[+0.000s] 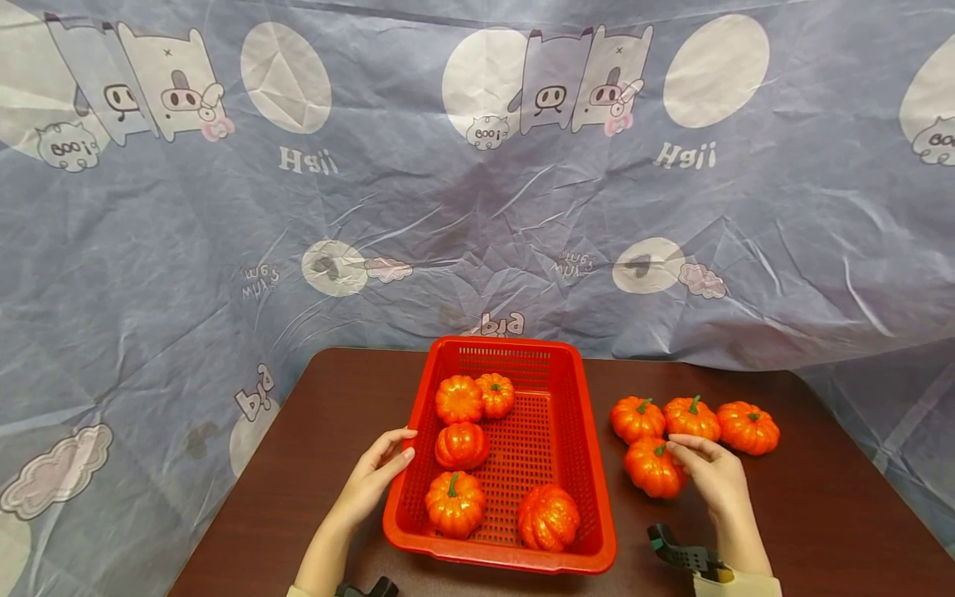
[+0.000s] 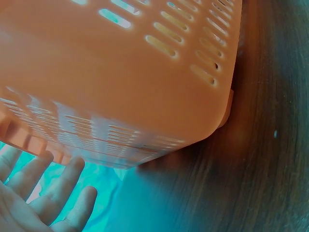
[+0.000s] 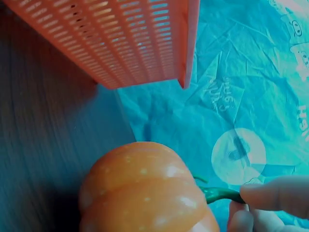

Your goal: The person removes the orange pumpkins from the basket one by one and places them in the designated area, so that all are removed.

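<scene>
A red plastic basket (image 1: 515, 557) holds several small orange pumpkins, such as the one with a green stem (image 1: 455, 504) in its near left corner. My left hand (image 1: 370, 474) is at the basket's left rim, its fingers fairly straight; in the left wrist view the fingers (image 2: 60, 193) lie beside the slotted wall. To the right of the basket, my right hand (image 1: 712, 473) pinches the green stem of a pumpkin (image 1: 653, 469). The right wrist view shows thumb and fingers on that stem (image 3: 222, 195), with the pumpkin's ribbed body (image 3: 145, 193) below the basket wall.
Three more pumpkins stand right of the basket: one at the left (image 1: 637, 419), one in the middle (image 1: 692, 419) and one at the right (image 1: 748, 428). Everything is on a dark brown table (image 1: 298, 464). A grey-blue printed curtain (image 1: 418, 207) hangs behind it.
</scene>
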